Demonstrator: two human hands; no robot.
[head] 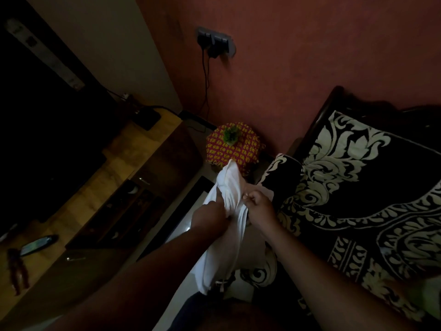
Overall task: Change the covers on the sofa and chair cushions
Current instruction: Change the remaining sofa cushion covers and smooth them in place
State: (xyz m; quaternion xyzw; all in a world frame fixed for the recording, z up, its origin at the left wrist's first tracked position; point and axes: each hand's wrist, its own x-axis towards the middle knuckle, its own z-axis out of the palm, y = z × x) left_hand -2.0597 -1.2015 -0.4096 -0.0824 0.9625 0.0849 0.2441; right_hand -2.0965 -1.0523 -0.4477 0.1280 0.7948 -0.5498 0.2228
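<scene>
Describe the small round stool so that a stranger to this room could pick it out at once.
Start at the red wall and follow the black cable down from the socket. The stool stands in the corner by the sofa, alone in wearing a red-and-yellow woven cover topped by a green plant.

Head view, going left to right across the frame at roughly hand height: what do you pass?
Wooden cabinet → left hand gripping the white cushion → right hand on its other side → black-and-cream patterned sofa cover.
</scene>
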